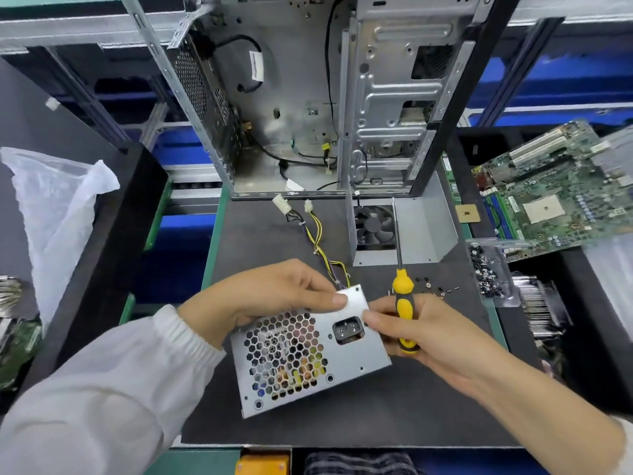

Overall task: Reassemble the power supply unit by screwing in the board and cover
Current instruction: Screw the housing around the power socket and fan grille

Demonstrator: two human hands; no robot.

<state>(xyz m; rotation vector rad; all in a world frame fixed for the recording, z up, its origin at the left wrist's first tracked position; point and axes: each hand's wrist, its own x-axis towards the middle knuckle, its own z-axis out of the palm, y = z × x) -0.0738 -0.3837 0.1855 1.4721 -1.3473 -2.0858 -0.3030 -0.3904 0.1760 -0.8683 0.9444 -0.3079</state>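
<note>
**Both hands on the power supply unit**

Fingers of the left hand [270, 296] curl over the top edge of the power supply unit [308, 351], with the thumb pressed flat on its upper corner. The right hand [421, 330] pinches the right edge of the unit near the power socket [347, 330] with thumb and forefinger, and the other fingers wrap the yellow-black screwdriver [402, 303], whose shaft points up and away.

The unit stands tilted on the dark mat [376, 416], with its honeycomb grille facing the camera. Its cable bundle [317, 234] runs back toward the open computer case [291, 97]. The cover with fan [400, 231] stands upright just behind the screwdriver. Loose screws [431, 286] lie on the mat to the right, near a clear screw tray [489, 272]. Open mat remains in front of the unit. A motherboard [555, 190] rests well to the right, and a plastic bag [58, 207] well to the left.
</note>
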